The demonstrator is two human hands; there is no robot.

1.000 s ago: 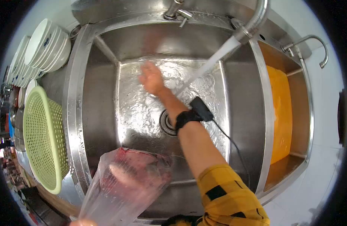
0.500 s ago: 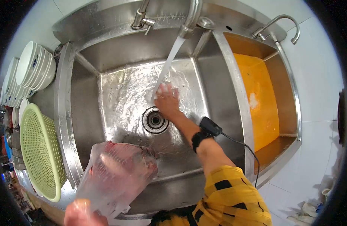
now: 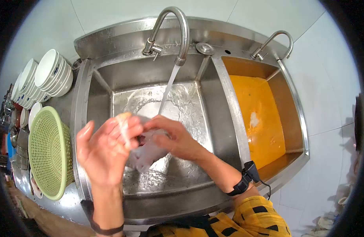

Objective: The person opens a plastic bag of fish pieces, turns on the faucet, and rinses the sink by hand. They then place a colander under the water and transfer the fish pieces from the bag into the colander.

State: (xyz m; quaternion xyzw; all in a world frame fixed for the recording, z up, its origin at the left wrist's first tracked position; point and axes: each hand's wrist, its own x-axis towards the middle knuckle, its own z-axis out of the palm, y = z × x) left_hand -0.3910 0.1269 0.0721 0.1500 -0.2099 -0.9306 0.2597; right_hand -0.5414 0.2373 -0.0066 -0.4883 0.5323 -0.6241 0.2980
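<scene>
Plastic bag (image 3: pixel 143 159) hangs over the larger sink basin (image 3: pixel 218 122), inside its side rims (image 3: pixel 231 114), gripped by the curled right hand (image 3: pixel 178 138); the left hand (image 3: pixel 107 148) faces palm up, fingers spread, tips touching or beside the bag, I can't tell. Open room stretches toward the faucet (image 3: pixel 185 35).

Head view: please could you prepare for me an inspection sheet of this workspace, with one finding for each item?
Surface: steel sink, wet; water runs from the faucet.
Job's things: clear plastic bag above the basin, blurred; contents mostly hidden.
Clutter: green basket and stacked bowls left of the sink.
Hands: left hand open, palm showing, fingers by the bag; right hand at the bag, its grip unclear.
Cables: black cable from the right wrist device; far end unseen.
Surroundings: neighbouring basin with orange contents; pale wall behind.
</scene>
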